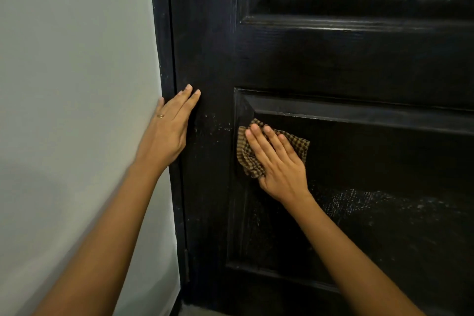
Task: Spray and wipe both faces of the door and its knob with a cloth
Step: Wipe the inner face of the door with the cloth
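Wiping is clearly the step in hand here, and I'd say the job is somewhere in the middle at best. The right hand [279, 164] has the checked cloth [298, 142] pressed flat against the black door [333, 59], right up in the top-left corner of the lower panel [384, 226]. There's a pale streaky haze [359, 202] on that panel just to the right of the wrist and below it, plus some light specks on the upright strip between the two hands. That looks like spray or dust not yet wiped off, so this face isn't finished.

No knob in shot, no spray bottle either, and only one face of the door shows. My guess is the knob and the other side are both left to do, but I can't tell from this.

As for the cloth vs the fingers [259, 141]: they lie straight on top of it, spread a bit, pushing it into the door rather than curling round it. The cloth pokes out past the fingertips and bunches up on the thumb side; whether the thumb is pinching it, I can't see.

The left hand [168, 128] is bare, fingers straight and flat on the door's edge strip next to the pale wall [77, 84], probably bracing.
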